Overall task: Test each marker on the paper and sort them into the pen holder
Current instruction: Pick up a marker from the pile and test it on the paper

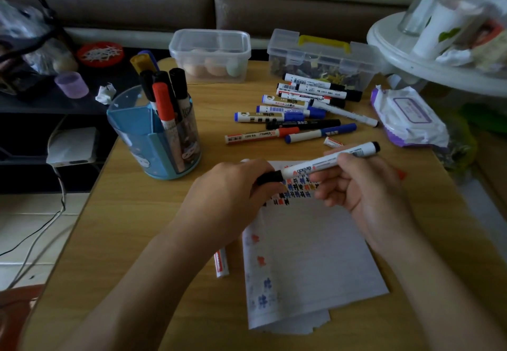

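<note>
Above wooden table (137, 227), left hand (233, 186) pinches cap (270, 178); right hand (365, 186) grips marker (329, 159).

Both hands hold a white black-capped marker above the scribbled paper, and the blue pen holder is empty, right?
Not empty: the head view shows several markers, among them a red-capped one, standing in the round blue pen holder. Otherwise right: left hand and right hand hold the white black-capped marker above the scribbled paper.
</note>
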